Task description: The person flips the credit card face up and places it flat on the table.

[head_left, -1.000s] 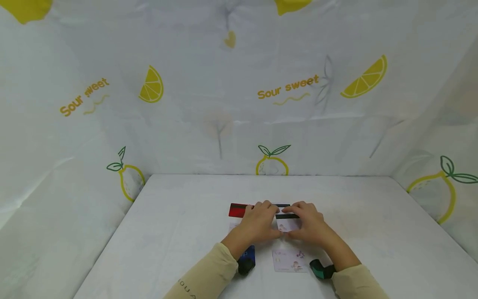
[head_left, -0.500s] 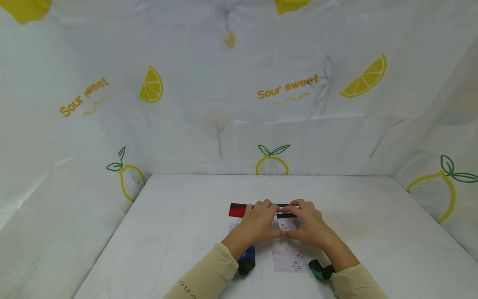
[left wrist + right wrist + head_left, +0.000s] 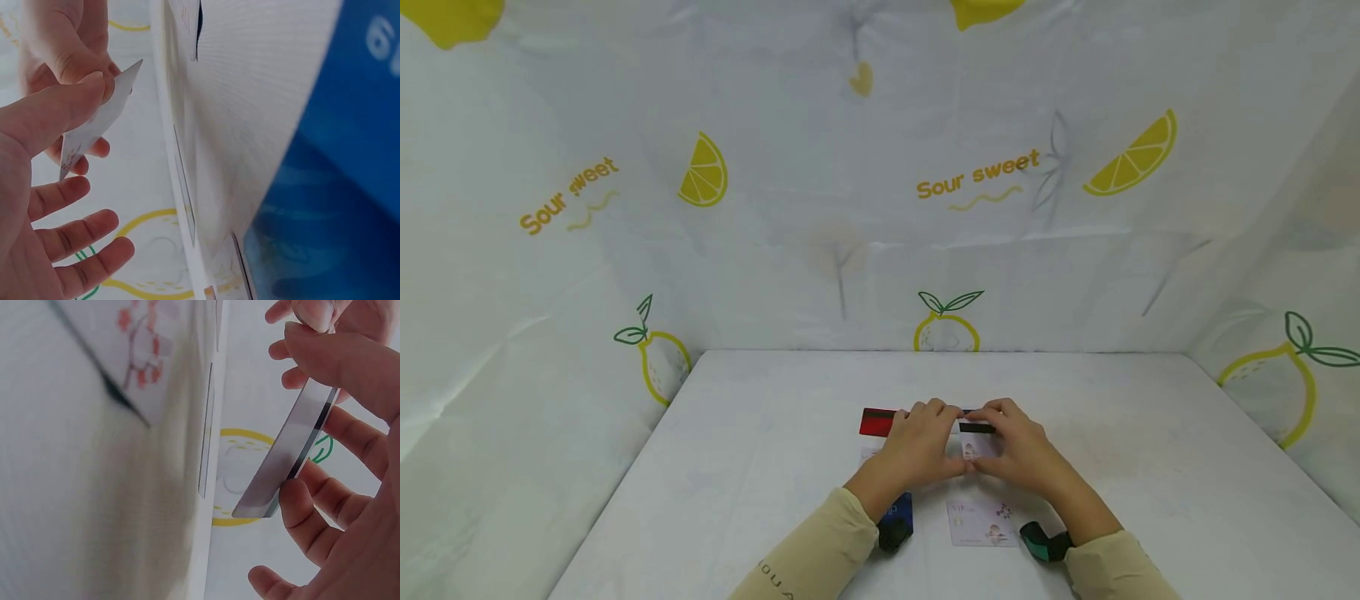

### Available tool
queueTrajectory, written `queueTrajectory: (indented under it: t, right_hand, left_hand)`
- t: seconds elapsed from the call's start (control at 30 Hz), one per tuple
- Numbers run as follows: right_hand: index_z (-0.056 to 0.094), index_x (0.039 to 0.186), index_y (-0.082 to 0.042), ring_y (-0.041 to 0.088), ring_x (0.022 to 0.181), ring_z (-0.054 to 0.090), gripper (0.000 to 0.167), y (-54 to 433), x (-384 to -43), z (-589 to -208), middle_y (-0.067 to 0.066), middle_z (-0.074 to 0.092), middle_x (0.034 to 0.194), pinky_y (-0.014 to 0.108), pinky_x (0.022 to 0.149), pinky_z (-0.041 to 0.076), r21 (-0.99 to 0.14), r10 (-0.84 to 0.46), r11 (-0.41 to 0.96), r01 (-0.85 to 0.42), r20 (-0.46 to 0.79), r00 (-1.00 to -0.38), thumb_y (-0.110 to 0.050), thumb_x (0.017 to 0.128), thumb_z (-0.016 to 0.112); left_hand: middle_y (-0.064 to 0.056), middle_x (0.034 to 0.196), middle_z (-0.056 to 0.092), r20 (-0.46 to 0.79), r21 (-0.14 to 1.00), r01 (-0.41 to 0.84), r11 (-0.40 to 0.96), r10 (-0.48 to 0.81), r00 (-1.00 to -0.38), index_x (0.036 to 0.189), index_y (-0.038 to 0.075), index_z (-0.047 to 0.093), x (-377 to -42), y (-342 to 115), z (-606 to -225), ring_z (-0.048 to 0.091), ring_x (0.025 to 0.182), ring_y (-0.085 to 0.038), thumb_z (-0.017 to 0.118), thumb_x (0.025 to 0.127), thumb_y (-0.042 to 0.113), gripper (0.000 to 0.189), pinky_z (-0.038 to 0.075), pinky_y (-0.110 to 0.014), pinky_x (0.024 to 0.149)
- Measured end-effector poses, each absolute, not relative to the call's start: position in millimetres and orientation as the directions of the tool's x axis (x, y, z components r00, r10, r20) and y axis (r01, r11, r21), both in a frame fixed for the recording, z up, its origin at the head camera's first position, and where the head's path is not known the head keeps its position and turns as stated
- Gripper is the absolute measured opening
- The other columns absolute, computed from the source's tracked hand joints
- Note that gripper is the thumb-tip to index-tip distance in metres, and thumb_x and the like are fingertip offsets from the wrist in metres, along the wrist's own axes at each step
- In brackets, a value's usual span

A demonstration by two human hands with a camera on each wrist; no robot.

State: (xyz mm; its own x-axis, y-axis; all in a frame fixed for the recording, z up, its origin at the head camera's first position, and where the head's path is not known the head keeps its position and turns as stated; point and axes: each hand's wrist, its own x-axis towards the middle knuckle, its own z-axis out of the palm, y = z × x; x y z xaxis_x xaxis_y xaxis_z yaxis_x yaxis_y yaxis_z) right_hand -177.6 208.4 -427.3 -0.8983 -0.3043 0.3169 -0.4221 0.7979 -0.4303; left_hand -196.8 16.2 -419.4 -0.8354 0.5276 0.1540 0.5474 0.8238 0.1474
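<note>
Between both hands is a white and pink plastic card (image 3: 979,446) with a black magnetic stripe, held tilted above the table. My left hand (image 3: 917,446) pinches its left side, thumb on the near edge and fingers toward the far edge. Opposite it, my right hand (image 3: 1022,450) grips the right side, with fingertips close to the stripe. In the left wrist view the card (image 3: 103,119) slants, both thumbs meeting at one long edge. The right wrist view shows the striped face of the card (image 3: 284,447), with fingers curled behind it.
A red card (image 3: 875,423) lies behind the left hand, and a pale card (image 3: 868,452) is mostly hidden by it. Nearer are a blue card (image 3: 901,506) under the left wrist and a pink VIP card (image 3: 977,525). A lemon-print sheet (image 3: 850,208) hangs behind the table (image 3: 760,467).
The card and right hand have shifted slightly toward the left hand and away from me, and the hands are closer together. The cards on the table lie where they were.
</note>
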Motion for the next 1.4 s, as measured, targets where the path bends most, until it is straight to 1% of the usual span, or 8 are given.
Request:
queueTrajectory:
  t: [0.2, 0.37, 0.53, 0.7, 0.97, 1.17, 1.3, 1.4]
  right_hand:
    - [0.060, 0.123, -0.019, 0.014, 0.094, 0.056, 0.057, 210.9, -179.3, -428.5, 0.002, 0.053, 0.124, 0.036, 0.077, 0.048, -0.503, -0.302, 0.758, -0.416, 0.295, -0.907, -0.030, 0.074, 0.087]
    - [0.058, 0.124, -0.020, 0.017, 0.097, 0.059, 0.054, 211.8, -180.0, -427.3, 0.003, 0.052, 0.127, 0.045, 0.083, 0.050, -0.594, -0.301, 0.694, -0.407, 0.274, -0.913, -0.036, 0.078, 0.083]
    - [0.057, 0.125, -0.019, 0.019, 0.101, 0.064, 0.053, 210.6, -180.1, -426.4, 0.004, 0.053, 0.129, 0.055, 0.090, 0.048, -0.659, -0.283, 0.649, -0.379, 0.253, -0.925, -0.030, 0.079, 0.082]
    - [0.054, 0.127, -0.017, 0.026, 0.108, 0.066, 0.055, 210.4, -178.9, -424.9, 0.006, 0.053, 0.132, 0.059, 0.092, 0.048, -0.742, -0.272, 0.583, -0.332, 0.207, -0.940, -0.026, 0.080, 0.081]
    - [0.051, 0.132, -0.017, 0.031, 0.114, 0.064, 0.058, 212.8, -177.6, -423.5, 0.012, 0.051, 0.138, 0.054, 0.092, 0.051, -0.832, -0.273, 0.497, -0.246, 0.119, -0.955, -0.027, 0.082, 0.080]
    - [0.051, 0.132, -0.014, 0.028, 0.110, 0.066, 0.055, 212.5, -178.7, -420.9, 0.014, 0.051, 0.137, 0.040, 0.089, 0.053, -0.880, -0.310, 0.411, -0.239, 0.112, -0.944, -0.021, 0.085, 0.078]
    - [0.051, 0.132, -0.012, 0.025, 0.106, 0.066, 0.055, 212.6, -178.4, -420.8, 0.014, 0.052, 0.135, 0.036, 0.087, 0.052, -0.865, -0.312, 0.433, -0.254, 0.121, -0.943, -0.022, 0.085, 0.077]
    - [0.050, 0.133, -0.012, 0.024, 0.106, 0.064, 0.057, 213.4, -178.6, -421.5, 0.013, 0.053, 0.134, 0.038, 0.087, 0.052, -0.838, -0.298, 0.476, -0.265, 0.130, -0.946, -0.024, 0.084, 0.078]
  left_hand:
    - [0.006, 0.134, 0.053, 0.141, 0.156, 0.539, 0.828, 0.522, -0.841, 0.139, 0.026, 0.049, -196.7, 15.9, -419.3, 0.052, 0.118, -0.016, 0.071, 0.077, 0.066, 0.077, 0.044, -0.042, 0.092]
    - [0.006, 0.133, 0.053, 0.132, 0.172, 0.537, 0.826, 0.521, -0.843, 0.138, 0.027, 0.051, -196.9, 16.0, -419.3, 0.052, 0.117, -0.016, 0.072, 0.076, 0.066, 0.075, 0.044, -0.041, 0.091]
    - [0.007, 0.132, 0.054, 0.122, 0.187, 0.533, 0.825, 0.519, -0.846, 0.135, 0.028, 0.053, -196.8, 15.3, -419.1, 0.051, 0.115, -0.015, 0.075, 0.075, 0.065, 0.074, 0.043, -0.039, 0.090]
    - [0.007, 0.130, 0.054, 0.118, 0.187, 0.527, 0.829, 0.513, -0.850, 0.133, 0.028, 0.054, -197.2, 15.5, -420.1, 0.051, 0.114, -0.015, 0.075, 0.074, 0.065, 0.073, 0.043, -0.038, 0.090]
    - [0.005, 0.129, 0.055, 0.099, 0.187, 0.533, 0.825, 0.524, -0.846, 0.133, 0.024, 0.056, -196.4, 15.8, -419.5, 0.052, 0.114, -0.017, 0.077, 0.073, 0.063, 0.074, 0.043, -0.039, 0.089]
    - [0.005, 0.128, 0.055, 0.086, 0.189, 0.541, 0.820, 0.535, -0.841, 0.130, 0.024, 0.059, -196.7, 16.0, -420.5, 0.052, 0.114, -0.016, 0.076, 0.075, 0.061, 0.068, 0.042, -0.037, 0.085]
    - [0.005, 0.128, 0.055, 0.085, 0.189, 0.544, 0.817, 0.539, -0.838, 0.129, 0.024, 0.059, -196.9, 15.7, -421.6, 0.052, 0.113, -0.016, 0.075, 0.076, 0.061, 0.066, 0.042, -0.036, 0.084]
    - [0.005, 0.126, 0.055, 0.091, 0.186, 0.544, 0.818, 0.537, -0.839, 0.126, 0.024, 0.060, -197.2, 14.4, -421.5, 0.052, 0.112, -0.016, 0.075, 0.076, 0.062, 0.064, 0.043, -0.037, 0.085]
